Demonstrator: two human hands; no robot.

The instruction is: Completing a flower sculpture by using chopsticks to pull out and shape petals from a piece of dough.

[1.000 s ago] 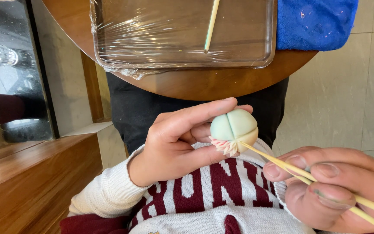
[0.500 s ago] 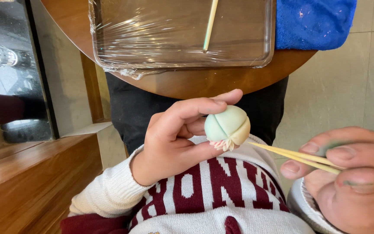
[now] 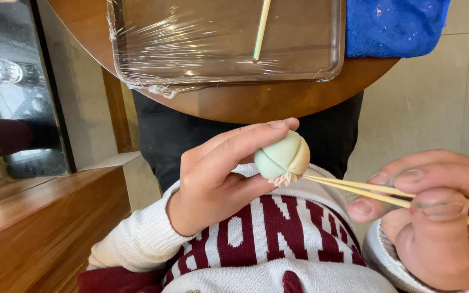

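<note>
My left hand (image 3: 218, 173) pinches a small round dough ball (image 3: 282, 158), pale green with a cream side, scored into segments and frilled at its lower end. My right hand (image 3: 435, 217) grips a pair of thin wooden chopsticks (image 3: 354, 189) whose tips point left and reach the frilled end of the ball. Both hands are held over my lap, above a white and maroon sweater (image 3: 267, 239).
A round wooden table (image 3: 234, 106) lies ahead, carrying a tray wrapped in clear film (image 3: 153, 59) with a thin stick (image 3: 261, 27) on it and a blue cloth (image 3: 392, 27). A wooden bench (image 3: 39, 217) and a dark glass cabinet (image 3: 12, 81) stand at left.
The ball has turned in my left hand, so its cream side now faces right. My right hand pulled back to the right, then brought the chopstick tips to the ball's frilled end again.
</note>
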